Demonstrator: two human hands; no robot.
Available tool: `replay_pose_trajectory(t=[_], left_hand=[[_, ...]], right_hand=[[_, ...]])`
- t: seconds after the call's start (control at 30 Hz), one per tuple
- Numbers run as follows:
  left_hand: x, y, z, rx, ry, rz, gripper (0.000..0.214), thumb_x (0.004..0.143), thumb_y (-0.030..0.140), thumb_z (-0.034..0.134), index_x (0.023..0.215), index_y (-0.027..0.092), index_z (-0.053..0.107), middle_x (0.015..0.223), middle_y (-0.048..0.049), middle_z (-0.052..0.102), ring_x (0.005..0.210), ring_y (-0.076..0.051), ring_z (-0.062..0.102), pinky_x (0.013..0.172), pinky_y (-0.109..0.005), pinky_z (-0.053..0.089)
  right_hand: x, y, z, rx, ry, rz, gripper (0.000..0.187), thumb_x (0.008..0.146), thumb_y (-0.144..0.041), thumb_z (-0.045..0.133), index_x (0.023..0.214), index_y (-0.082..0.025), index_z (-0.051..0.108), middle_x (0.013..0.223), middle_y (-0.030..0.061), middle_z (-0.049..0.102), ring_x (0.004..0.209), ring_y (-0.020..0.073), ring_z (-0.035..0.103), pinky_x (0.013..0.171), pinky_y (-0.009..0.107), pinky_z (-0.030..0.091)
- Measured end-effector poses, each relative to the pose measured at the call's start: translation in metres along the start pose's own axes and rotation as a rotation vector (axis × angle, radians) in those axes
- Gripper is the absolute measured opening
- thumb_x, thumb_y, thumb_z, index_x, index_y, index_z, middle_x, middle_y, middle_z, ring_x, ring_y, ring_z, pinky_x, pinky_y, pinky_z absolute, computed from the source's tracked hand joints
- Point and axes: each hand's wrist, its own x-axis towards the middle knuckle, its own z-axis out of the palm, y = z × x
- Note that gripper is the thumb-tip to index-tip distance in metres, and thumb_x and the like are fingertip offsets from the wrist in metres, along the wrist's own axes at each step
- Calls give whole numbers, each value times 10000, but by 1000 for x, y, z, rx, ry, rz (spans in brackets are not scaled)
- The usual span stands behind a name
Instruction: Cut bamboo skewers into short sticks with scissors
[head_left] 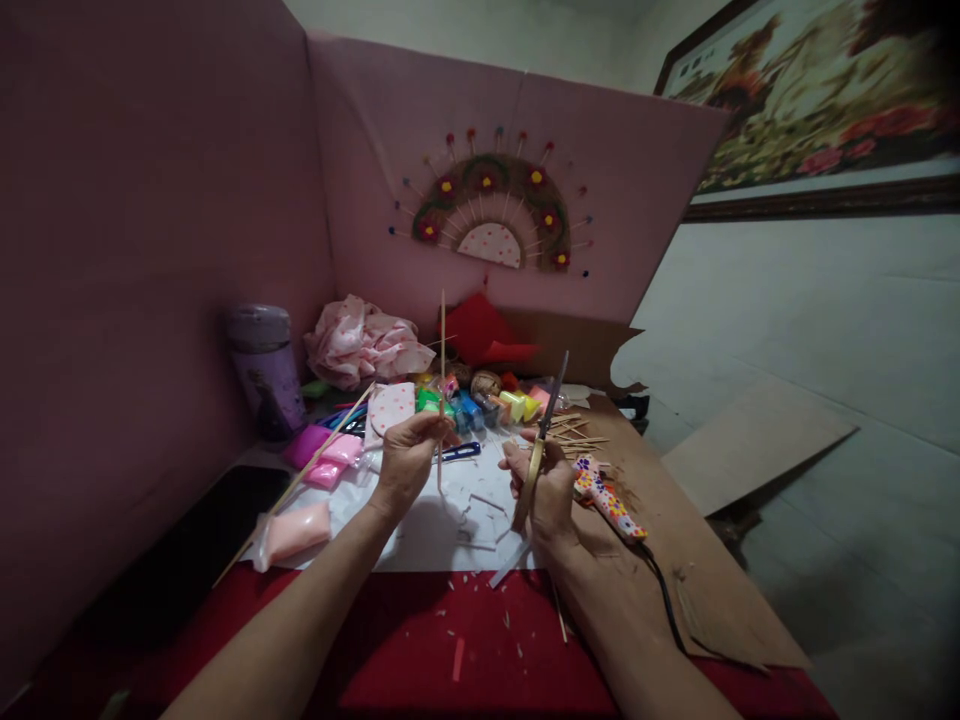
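Observation:
My left hand pinches a thin wooden skewer that stands nearly upright, its pointed end up. To the right, my right hand is closed round a pair of scissors with gold-coloured handles, the dark blades pointing up and looking closed. Skewer and scissors are apart. Beneath both hands lies a white paper sheet with cut strips and scraps. A blue-handled tool rests on it just beyond my left hand.
A floral glue gun with a black cord lies on brown cardboard, near several skewers. Packets of coloured clay, crumpled pink cloth and a purple tumbler stand behind. A decorated half-round fan hangs on the pink board.

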Motion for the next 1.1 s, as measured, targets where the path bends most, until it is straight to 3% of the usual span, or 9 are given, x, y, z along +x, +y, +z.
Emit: replay_pose_trajectory(t=[0.17, 0.33, 0.47, 0.67, 0.8, 0.9, 1.1], left_hand=[[1, 2, 0, -25, 16, -36, 157, 706, 293, 638, 686, 137, 640, 564, -5, 629, 523, -115, 571, 547, -236, 468], [-1, 4, 1, -28, -5, -38, 151, 715, 284, 632, 688, 136, 626, 551, 4, 620, 507, -109, 572, 539, -227, 464], [-2, 9, 1, -28, 13, -66, 166, 703, 299, 643, 686, 134, 623, 532, 3, 623, 493, -115, 582, 522, -226, 463], [-1, 20, -3, -116, -31, -208, 267, 672, 380, 674, 692, 125, 598, 489, -4, 604, 412, -124, 561, 426, -223, 435], [1, 21, -6, -214, -57, -302, 296, 645, 390, 696, 664, 121, 576, 398, 47, 482, 286, -37, 361, 305, -152, 254], [3, 21, -10, -267, -81, -356, 285, 632, 373, 703, 636, 125, 564, 361, 89, 354, 280, 3, 204, 306, -132, 99], [3, 29, -13, -78, -93, -323, 323, 693, 409, 636, 568, 116, 586, 339, 70, 321, 300, -12, 203, 335, -170, 75]], right_hand=[[-3, -2, 3, -10, -43, -7, 440, 604, -365, 761, 934, -192, 527, 573, -72, 571, 339, 40, 407, 329, 155, 289], [-8, -3, 6, -51, -244, 112, 548, 609, -442, 744, 1037, -185, 520, 519, -77, 537, 337, 49, 385, 306, 156, 290], [-11, 2, 3, -145, -402, 108, 607, 636, -468, 719, 1125, -169, 520, 534, -60, 537, 357, 51, 398, 301, 149, 294], [-10, 2, 3, -149, -483, 135, 607, 682, -492, 647, 1177, -169, 507, 562, -62, 489, 394, 45, 332, 324, 145, 280], [-8, -4, 6, -145, -527, 86, 491, 677, -432, 647, 1078, -163, 556, 604, -49, 479, 447, 49, 320, 364, 144, 250], [-8, -7, 4, -209, -564, 70, 402, 684, -397, 649, 1013, -177, 577, 636, -40, 499, 443, 48, 319, 366, 150, 247], [-9, -6, -1, -295, -612, 30, 362, 687, -462, 649, 896, -173, 589, 639, -25, 514, 462, 62, 359, 387, 161, 281]])
